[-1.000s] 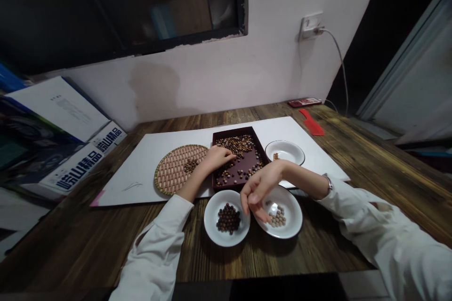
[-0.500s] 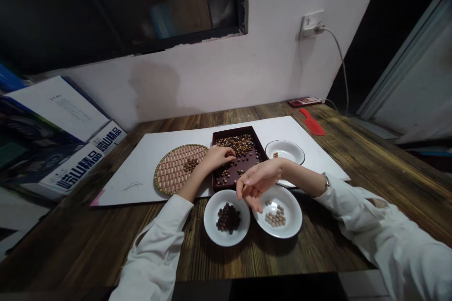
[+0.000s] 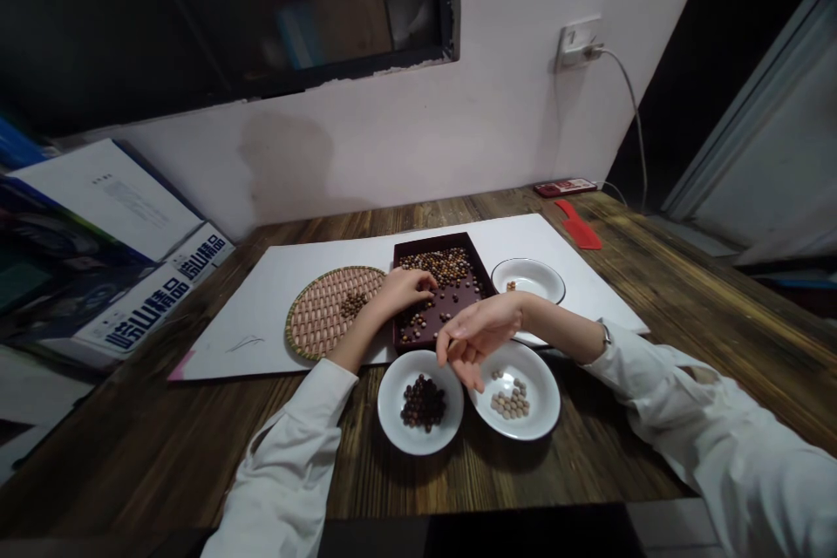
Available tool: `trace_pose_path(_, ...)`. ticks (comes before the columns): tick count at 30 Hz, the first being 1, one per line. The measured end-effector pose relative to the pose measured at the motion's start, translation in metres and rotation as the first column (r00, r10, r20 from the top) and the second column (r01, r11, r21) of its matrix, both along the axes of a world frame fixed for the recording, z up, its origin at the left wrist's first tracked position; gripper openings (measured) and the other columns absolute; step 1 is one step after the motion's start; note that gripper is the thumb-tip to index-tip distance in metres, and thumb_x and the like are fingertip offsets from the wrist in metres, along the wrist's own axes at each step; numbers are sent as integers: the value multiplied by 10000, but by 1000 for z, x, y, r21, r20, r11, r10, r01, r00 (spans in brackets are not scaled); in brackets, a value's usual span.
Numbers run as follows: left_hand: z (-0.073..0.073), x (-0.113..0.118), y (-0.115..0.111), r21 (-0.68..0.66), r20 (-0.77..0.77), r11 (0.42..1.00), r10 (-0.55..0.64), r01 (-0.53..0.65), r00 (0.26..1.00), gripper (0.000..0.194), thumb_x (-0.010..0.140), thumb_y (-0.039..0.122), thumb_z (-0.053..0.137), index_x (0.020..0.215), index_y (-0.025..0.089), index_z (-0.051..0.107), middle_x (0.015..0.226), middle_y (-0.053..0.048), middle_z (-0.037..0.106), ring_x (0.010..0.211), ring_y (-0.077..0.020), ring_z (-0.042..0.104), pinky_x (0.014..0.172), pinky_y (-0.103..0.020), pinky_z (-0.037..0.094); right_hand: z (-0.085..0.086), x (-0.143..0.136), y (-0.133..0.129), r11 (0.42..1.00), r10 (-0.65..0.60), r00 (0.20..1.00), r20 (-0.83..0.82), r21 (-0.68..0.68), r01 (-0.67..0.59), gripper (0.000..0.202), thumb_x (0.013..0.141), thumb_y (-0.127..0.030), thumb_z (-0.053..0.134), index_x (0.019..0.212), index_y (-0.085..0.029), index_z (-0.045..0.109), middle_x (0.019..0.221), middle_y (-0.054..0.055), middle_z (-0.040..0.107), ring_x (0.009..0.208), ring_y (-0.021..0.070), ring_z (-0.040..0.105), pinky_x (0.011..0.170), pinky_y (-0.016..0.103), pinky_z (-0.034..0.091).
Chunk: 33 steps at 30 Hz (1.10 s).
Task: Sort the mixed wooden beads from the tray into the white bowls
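Observation:
My left hand reaches over the left side of a dark red tray full of mixed brown, tan and pale beads. Its thumb and fingertips are pinched together low over the beads; whatever is between them is too small to make out. My right hand is turned partly palm up, fingers apart and loosely curled, above the gap between two white bowls. Dark beads lie in the left bowl, pale beads in the right bowl, partly covered by my right hand.
Left of the tray, a round woven mat bears a small pile of brown beads. A white plate with a few orange-tan beads stands right. Beneath them lies a white board. A red scraper, a phone and boxes lie farther out.
Hardly anything differs. My left fingertips have shifted slightly over the beads, and my right hand stays in nearly the same place and pose.

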State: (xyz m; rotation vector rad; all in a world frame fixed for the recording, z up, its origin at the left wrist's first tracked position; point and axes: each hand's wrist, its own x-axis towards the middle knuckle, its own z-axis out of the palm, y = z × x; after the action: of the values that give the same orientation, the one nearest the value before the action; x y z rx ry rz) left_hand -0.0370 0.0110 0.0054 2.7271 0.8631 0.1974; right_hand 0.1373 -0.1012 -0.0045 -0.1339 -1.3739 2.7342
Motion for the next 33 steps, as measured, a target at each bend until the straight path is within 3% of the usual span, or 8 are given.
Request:
trace_pose_path(7,-8,0,7,-68,89,997,-17,23,996,250,801,167,673,1040,218,725,1070,-15,756,974,-175,688,885,-255,475,1,0,0,1000,1,1000,4,-4,-1,417,952,-426,582,1228,-115,613,1032,151,725,989,242,721,895,383,561)
trace_pose_path(25,-8,0,5,-86,107,996,46,-37,993,270,752,194,722,1006,219,633,901,24,725,820,-151,665,718,-228,463,2,0,-2,1000,-25,1000,13,19,25,425,947,-440,586,1218,-114,611,1020,142,727,947,237,728,871,363,559)
trace_pose_path(33,-6,-1,4,-104,128,994,42,-29,991,272,746,211,720,998,216,617,880,27,707,801,-154,653,714,-241,454,2,0,-2,999,-32,999,20,37,31,432,935,-453,599,1214,-123,610,1015,141,730,943,241,730,873,379,556)
